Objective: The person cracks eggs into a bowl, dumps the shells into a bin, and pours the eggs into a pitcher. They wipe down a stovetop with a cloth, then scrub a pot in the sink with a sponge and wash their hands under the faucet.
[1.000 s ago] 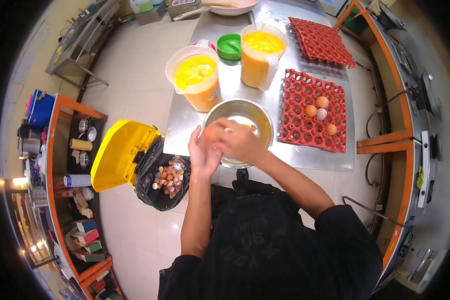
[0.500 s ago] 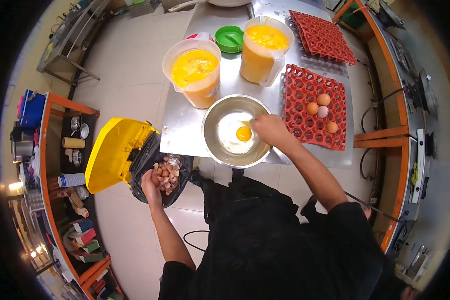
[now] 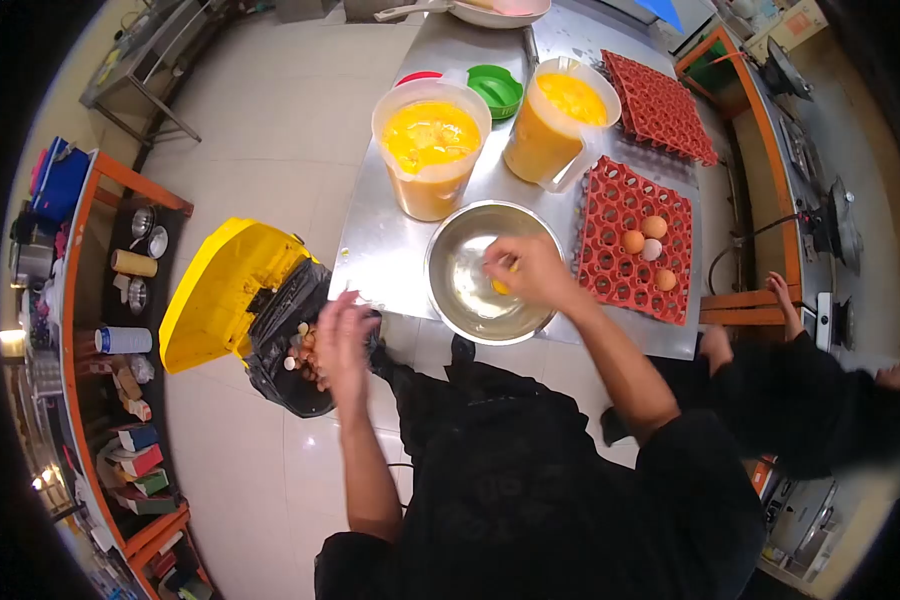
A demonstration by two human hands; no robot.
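Bowl (image 3: 455, 278): under right hand (image 3: 535, 268), fingers bent near yolk (image 3: 500, 286), hold unclear; light touch best spares it.
Bin (image 3: 202, 305): beside left hand (image 3: 343, 345), its fingers apart.

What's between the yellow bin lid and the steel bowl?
In the head view: a black bin bag with eggshells, the left hand overlapping it, then steel tabletop.

There on the counter (image 3: 370, 245), the mixing bowl (image 3: 448, 290) sits at the near edge, two pitchers of egg (image 3: 430, 187) side by side behind it. Right of the bowl lies an egg tray (image 3: 615, 288) holding four eggs (image 3: 654, 228); stacked egg trays (image 3: 660, 105) lie behind that. The trash bin (image 3: 260, 325), eggshells (image 3: 308, 350) inside, stands left of the counter.
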